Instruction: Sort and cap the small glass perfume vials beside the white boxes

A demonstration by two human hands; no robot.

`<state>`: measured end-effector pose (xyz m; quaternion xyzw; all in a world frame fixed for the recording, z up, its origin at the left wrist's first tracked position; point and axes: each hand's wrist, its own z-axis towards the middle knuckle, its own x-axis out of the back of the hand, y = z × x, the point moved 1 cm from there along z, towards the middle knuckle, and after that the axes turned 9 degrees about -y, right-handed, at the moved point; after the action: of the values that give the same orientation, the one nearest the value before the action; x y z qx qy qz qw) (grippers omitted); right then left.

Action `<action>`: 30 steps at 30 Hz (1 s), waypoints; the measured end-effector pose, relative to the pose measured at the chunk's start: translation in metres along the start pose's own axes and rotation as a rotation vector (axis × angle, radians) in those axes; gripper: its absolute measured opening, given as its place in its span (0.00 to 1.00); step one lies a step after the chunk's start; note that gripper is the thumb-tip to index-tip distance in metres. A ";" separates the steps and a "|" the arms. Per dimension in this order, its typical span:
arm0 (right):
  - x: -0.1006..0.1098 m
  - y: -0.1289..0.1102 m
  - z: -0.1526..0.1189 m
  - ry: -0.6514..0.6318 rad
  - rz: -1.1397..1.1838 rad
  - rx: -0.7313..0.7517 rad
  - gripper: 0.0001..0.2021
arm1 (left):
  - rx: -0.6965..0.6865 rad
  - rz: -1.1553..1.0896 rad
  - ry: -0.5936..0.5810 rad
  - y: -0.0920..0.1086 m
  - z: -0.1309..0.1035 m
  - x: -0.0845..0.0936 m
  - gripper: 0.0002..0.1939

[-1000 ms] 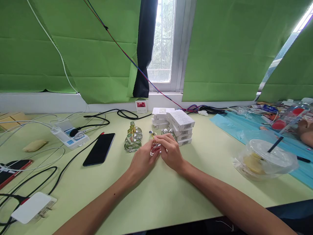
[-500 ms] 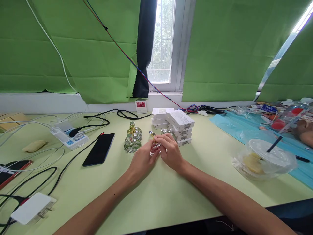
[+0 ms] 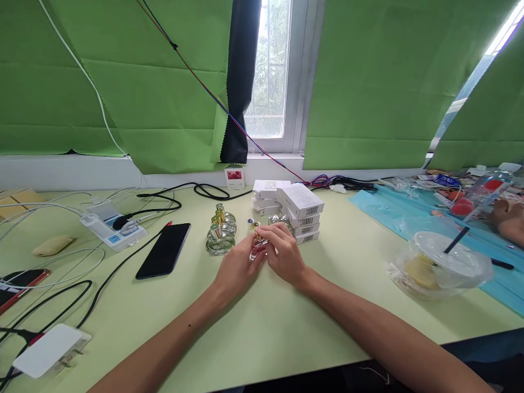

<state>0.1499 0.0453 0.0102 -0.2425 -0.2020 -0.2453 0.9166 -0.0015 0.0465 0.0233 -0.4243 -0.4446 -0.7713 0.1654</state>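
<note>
My left hand (image 3: pixel 237 267) is closed around a small clear glass perfume bottle (image 3: pixel 257 251) with a reddish tint, low over the table. The fingers of my right hand (image 3: pixel 285 255) close on its gold top, hiding much of it. Just beyond my fingertips stand small metallic tops (image 3: pixel 251 222), one bluish and one gold; what they belong to is partly hidden. Left of my hands, several glass perfume bottles (image 3: pixel 220 244) with gold and silver tops stand in a row. More glass bottles (image 3: pixel 278 219) are partly covered behind my right hand.
White boxes (image 3: pixel 303 203) are stacked behind my right hand. A black phone (image 3: pixel 164 251), a power strip (image 3: pixel 114 229), cables and a white charger (image 3: pixel 53 349) lie left. At right stands a lidded plastic cup (image 3: pixel 438 262) with a straw; another person's hand (image 3: pixel 507 215) shows beyond.
Both hands keep their hold on the bottle with hardly any movement. The whole view has shifted slightly.
</note>
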 end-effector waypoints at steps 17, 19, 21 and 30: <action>0.001 -0.003 0.000 0.009 -0.023 -0.007 0.24 | 0.007 -0.020 0.002 0.002 -0.001 0.001 0.10; 0.001 -0.002 0.000 0.014 -0.017 -0.003 0.23 | 0.002 -0.022 -0.001 0.001 -0.001 0.000 0.11; 0.001 -0.001 0.000 0.011 -0.013 -0.001 0.23 | 0.000 -0.023 -0.001 0.000 -0.001 -0.001 0.11; 0.003 -0.002 0.001 0.038 -0.022 0.046 0.22 | 0.010 -0.041 -0.014 0.001 -0.002 0.000 0.12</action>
<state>0.1510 0.0435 0.0128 -0.2146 -0.1927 -0.2553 0.9228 -0.0016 0.0445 0.0233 -0.4198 -0.4580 -0.7694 0.1486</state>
